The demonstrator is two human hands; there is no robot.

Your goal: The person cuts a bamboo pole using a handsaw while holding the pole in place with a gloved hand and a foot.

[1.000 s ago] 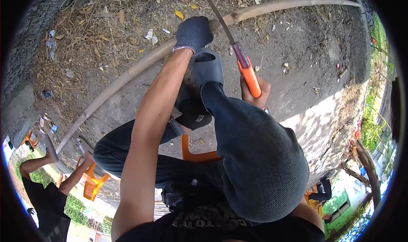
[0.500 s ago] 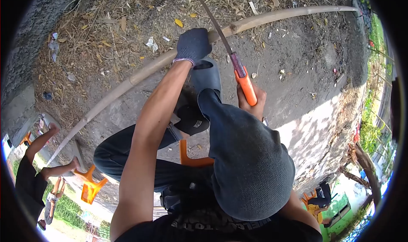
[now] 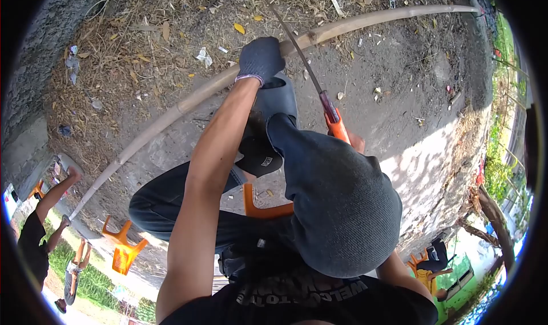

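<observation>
A long pale bamboo pole (image 3: 148, 129) runs in a curve across the ground, from lower left to upper right. My left hand (image 3: 261, 60), in a dark knitted glove, is wrapped round the pole just left of the saw. My bare right hand (image 3: 356, 142) is closed on the orange handle (image 3: 338, 128) of a saw, partly hidden behind my raised knee. The saw's thin dark blade (image 3: 302, 59) crosses the pole close to my gloved fingers. My foot in a grey sandal (image 3: 278, 98) is beside the pole, under the gloved wrist.
Dry leaves and litter lie on the dirt ground (image 3: 394, 91). An orange plastic chair (image 3: 121, 251) stands at lower left, near people in dark clothes (image 3: 32, 239). Another person in yellow (image 3: 425, 276) sits at lower right. A concrete wall edge (image 3: 25, 148) borders the left.
The saw has been drawn back toward my body, with my right hand lower and more hidden by my knee. My left hand keeps its hold. The person at lower left has shifted.
</observation>
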